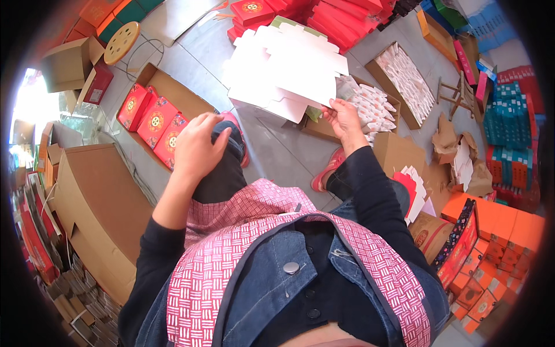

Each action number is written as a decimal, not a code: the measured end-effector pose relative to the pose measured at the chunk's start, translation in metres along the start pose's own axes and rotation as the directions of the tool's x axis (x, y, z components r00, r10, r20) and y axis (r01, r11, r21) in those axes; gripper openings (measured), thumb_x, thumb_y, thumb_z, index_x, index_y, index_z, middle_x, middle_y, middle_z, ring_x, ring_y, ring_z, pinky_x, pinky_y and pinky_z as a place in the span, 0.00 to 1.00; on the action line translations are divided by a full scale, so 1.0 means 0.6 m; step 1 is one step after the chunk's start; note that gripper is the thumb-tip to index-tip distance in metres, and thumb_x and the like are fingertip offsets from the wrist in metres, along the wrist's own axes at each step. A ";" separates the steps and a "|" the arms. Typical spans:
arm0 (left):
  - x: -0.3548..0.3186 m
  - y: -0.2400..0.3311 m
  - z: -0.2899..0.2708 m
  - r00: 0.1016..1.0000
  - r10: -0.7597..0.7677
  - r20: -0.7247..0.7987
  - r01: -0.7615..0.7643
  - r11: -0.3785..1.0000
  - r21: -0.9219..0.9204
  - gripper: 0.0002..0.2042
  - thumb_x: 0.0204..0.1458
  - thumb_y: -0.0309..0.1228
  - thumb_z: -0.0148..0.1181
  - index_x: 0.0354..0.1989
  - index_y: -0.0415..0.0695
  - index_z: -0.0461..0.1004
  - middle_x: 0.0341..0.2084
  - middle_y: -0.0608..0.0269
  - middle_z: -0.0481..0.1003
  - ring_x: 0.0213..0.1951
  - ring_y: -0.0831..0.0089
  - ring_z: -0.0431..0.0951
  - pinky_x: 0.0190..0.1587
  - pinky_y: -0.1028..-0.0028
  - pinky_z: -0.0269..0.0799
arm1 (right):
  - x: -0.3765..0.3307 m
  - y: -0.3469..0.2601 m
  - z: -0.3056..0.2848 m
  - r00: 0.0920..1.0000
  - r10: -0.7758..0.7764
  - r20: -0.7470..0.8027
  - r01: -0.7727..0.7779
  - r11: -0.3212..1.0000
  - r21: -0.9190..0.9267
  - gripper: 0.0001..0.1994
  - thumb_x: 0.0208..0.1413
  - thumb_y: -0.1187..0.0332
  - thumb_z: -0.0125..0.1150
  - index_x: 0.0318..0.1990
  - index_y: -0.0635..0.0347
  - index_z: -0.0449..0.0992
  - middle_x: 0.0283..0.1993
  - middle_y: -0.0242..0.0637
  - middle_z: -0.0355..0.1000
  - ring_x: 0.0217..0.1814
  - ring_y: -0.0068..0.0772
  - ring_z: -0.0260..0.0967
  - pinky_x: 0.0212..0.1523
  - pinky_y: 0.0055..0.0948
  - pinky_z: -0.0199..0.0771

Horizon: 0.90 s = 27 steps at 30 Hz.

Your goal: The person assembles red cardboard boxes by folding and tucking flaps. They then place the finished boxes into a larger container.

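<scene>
Right hand [344, 118]: thumb and fingers pinched on the near corner of a white die-cut carton blank [306, 87], palm turned partly up. Blank lies uppermost at the right of a fanned pile of similar blanks [251, 63], directly ahead of the seated person; what supports the pile is mostly hidden. Corner hold probably chosen to separate one sheet without creasing its tabs. Left hand [199, 141]: no object visible in it, fingers loosely bent, thumb spread away, above the left knee; contact with the knee cannot be told. Beside it, a long cardboard tray [176, 89] holds red floral-printed boxes [155, 121], overlapped in a row, presumably to save space. Right of the pile, a cardboard box [324, 130] contains white packets [376, 110], close to the right hand; a second tray [381, 81] of packets [407, 78] sits farther out. Arrangement appears to favour short reaches from the seat.
</scene>
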<state>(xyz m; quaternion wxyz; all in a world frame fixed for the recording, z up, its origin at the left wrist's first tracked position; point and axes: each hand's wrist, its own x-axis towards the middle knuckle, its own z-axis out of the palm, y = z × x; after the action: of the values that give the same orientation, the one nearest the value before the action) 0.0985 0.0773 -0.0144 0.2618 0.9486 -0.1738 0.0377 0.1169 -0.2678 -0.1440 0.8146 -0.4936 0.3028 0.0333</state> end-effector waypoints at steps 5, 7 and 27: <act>0.084 0.036 0.033 0.947 0.233 -0.220 -0.248 0.968 -0.043 0.26 0.40 0.32 0.68 0.51 0.44 0.70 0.58 0.54 0.65 0.62 0.55 0.59 0.61 0.61 0.59 | -0.088 -0.053 0.019 0.978 0.165 0.129 -0.192 0.952 0.239 0.05 0.54 0.75 0.55 0.38 0.66 0.72 0.32 0.40 0.73 0.30 0.30 0.72 0.29 0.25 0.75; 0.151 0.041 0.049 0.899 0.401 -0.176 -0.410 0.912 -0.014 0.25 0.38 0.32 0.69 0.48 0.45 0.72 0.57 0.54 0.66 0.64 0.57 0.58 0.63 0.60 0.54 | -0.115 -0.063 0.014 0.968 0.203 0.147 -0.234 0.942 0.240 0.05 0.53 0.76 0.55 0.37 0.66 0.72 0.31 0.39 0.73 0.30 0.30 0.72 0.29 0.24 0.75; 0.253 0.020 0.141 0.920 0.101 0.379 0.231 0.643 -0.730 0.07 0.54 0.33 0.59 0.30 0.42 0.77 0.24 0.73 0.73 0.29 0.84 0.68 0.33 0.80 0.65 | -0.071 -0.258 0.165 0.767 -0.099 0.634 0.638 0.012 -0.770 0.19 0.49 0.67 0.66 0.48 0.66 0.75 0.37 0.37 0.77 0.38 0.24 0.72 0.44 0.27 0.70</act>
<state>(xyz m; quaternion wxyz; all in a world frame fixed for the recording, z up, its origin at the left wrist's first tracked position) 0.2348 -0.0223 -0.0570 0.5981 0.7429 -0.1862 -0.2361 0.1825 -0.2547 0.0325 0.3059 -0.9392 -0.1185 0.1012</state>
